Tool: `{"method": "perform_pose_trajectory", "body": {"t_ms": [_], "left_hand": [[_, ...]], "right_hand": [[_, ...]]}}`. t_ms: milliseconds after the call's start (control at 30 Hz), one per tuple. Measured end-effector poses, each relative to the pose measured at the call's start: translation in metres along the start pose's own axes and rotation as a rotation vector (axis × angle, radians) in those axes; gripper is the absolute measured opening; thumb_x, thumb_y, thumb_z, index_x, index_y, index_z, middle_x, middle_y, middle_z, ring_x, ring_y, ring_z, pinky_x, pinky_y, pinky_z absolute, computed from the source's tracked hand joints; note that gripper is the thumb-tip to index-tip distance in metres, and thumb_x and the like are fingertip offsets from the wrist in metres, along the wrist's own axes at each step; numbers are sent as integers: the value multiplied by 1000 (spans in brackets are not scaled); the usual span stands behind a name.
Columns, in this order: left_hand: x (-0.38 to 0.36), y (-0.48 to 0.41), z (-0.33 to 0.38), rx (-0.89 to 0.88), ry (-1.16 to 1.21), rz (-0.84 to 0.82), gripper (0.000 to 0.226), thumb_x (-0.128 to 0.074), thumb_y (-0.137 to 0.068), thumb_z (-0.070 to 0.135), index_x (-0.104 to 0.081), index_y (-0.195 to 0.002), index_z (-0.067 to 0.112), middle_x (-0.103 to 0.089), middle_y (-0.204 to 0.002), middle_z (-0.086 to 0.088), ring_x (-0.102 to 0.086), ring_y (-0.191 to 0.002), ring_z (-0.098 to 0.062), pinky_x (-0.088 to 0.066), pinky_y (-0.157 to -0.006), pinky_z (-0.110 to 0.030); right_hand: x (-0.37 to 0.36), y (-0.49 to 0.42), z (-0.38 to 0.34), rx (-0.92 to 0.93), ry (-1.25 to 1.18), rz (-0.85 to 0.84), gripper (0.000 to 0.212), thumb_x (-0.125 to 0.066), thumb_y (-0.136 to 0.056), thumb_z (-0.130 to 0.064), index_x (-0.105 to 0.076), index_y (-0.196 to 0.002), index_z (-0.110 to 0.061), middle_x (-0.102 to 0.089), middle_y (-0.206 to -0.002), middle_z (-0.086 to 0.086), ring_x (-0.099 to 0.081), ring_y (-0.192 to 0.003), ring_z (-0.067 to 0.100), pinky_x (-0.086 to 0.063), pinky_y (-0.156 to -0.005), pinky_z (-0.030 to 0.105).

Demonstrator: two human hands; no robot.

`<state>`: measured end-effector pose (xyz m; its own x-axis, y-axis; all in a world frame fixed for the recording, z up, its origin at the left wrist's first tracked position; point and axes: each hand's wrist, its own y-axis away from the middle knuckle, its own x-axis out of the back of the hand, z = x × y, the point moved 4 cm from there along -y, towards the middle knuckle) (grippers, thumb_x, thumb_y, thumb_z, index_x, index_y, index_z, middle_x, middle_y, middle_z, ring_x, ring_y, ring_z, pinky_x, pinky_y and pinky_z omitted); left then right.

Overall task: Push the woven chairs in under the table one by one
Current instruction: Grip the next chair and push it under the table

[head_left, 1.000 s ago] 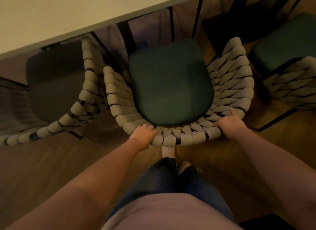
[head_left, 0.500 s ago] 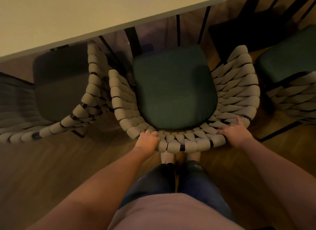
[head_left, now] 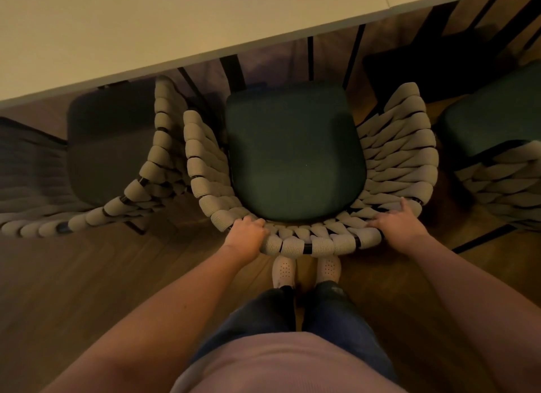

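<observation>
A woven chair (head_left: pixel 319 242) with a thick beige rope back and a dark green seat cushion stands right in front of me. Its front edge lies just short of the pale table (head_left: pixel 175 27). My left hand (head_left: pixel 247 231) grips the back rim on the left side. My right hand (head_left: pixel 399 221) lies on the rim at the right, fingers spread over the weave. A second woven chair (head_left: pixel 146 170) on the left sits partly under the table. A third woven chair (head_left: pixel 497 173) stands at the right edge.
Black metal chair and table legs (head_left: pixel 234 71) show under the tabletop. The floor (head_left: pixel 73 290) is dark wood. My feet in pale shoes (head_left: pixel 284 271) stand directly behind the middle chair.
The middle chair has slid a little forward toward the table with both hands on its back. My feet have stepped up behind it.
</observation>
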<state>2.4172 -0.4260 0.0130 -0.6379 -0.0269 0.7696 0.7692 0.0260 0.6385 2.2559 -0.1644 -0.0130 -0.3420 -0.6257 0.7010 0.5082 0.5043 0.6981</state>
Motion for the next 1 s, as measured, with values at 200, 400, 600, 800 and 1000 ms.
{"method": "perform_pose_trajectory", "body": {"t_ms": [200, 400, 600, 800, 1000], "left_hand": [[-6, -12, -32, 25, 28, -24, 43, -56, -92, 15, -52, -134, 23, -46, -134, -1, -45, -118, -23, -38, -100, -36], [-8, -26, -56, 39, 14, -43, 43, -57, -92, 17, -52, -134, 24, -47, -132, -1, -46, -115, -22, -41, -97, -35], [7, -47, -74, 66, -13, -16, 42, -56, -93, 20, -52, -134, 25, -49, -133, -1, -48, -116, -23, -42, -97, -36], [31, -70, -100, 171, -21, 33, 45, -53, -96, 21, -46, -140, 28, -46, -141, 1, -45, -122, -24, -36, -103, -36], [47, -91, -119, 227, 2, 40, 46, -58, -94, 19, -47, -138, 28, -48, -140, -1, -43, -123, -26, -35, -104, -38]], "right_hand": [[26, -23, -16, 10, 46, 35, 53, -60, -91, -19, -47, -138, -38, -57, -130, -5, -49, -126, 22, -7, -117, 60], [44, -46, -22, 18, 77, 35, 47, -61, -90, -19, -51, -134, -34, -60, -125, -3, -52, -123, 24, -8, -117, 61], [66, -73, -11, 27, 82, 33, 49, -61, -90, -18, -50, -135, -35, -60, -126, -5, -52, -123, 22, -7, -117, 61], [95, -107, -3, 33, 59, 50, 49, -62, -89, -19, -52, -134, -36, -61, -125, -5, -52, -123, 23, -7, -117, 62], [118, -131, 5, 38, 74, 59, 45, -63, -88, -21, -54, -130, -34, -60, -125, -5, -51, -123, 23, -4, -115, 66]]}}
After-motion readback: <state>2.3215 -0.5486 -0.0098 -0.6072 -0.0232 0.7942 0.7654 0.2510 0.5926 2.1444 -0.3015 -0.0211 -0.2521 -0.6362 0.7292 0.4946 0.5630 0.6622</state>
